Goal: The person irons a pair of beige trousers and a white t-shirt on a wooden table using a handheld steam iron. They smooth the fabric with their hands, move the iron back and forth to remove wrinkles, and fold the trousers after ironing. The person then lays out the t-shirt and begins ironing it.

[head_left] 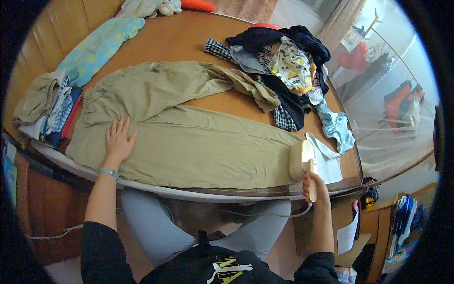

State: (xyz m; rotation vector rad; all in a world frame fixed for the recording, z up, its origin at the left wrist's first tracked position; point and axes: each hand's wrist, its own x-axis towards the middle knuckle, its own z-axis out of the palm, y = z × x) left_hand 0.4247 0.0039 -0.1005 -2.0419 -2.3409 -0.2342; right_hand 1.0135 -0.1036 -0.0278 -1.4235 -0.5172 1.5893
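Observation:
Khaki trousers (203,146) lie spread across the wooden bed board, waistband at the left and legs reaching right. Flat on their upper part, near the waist, rests my left hand (119,140), fingers spread. My right hand (318,190) is wrapped round the handle of a cream handheld garment steamer (300,158). The steamer's head sits at the hem of the nearer trouser leg. A cord runs from the handle's lower end toward the left. Just right of the steamer a white cloth (327,163) lies on the board. The farther leg is bent and creased toward its hem.
A heap of dark, checked and printed clothes (288,61) lies at the back right, with a light blue garment (336,127) beside it. Folded clothes (52,106) are stacked at the far left, next to a blue-yellow pillow (101,47). A mosquito net (378,94) hangs at right.

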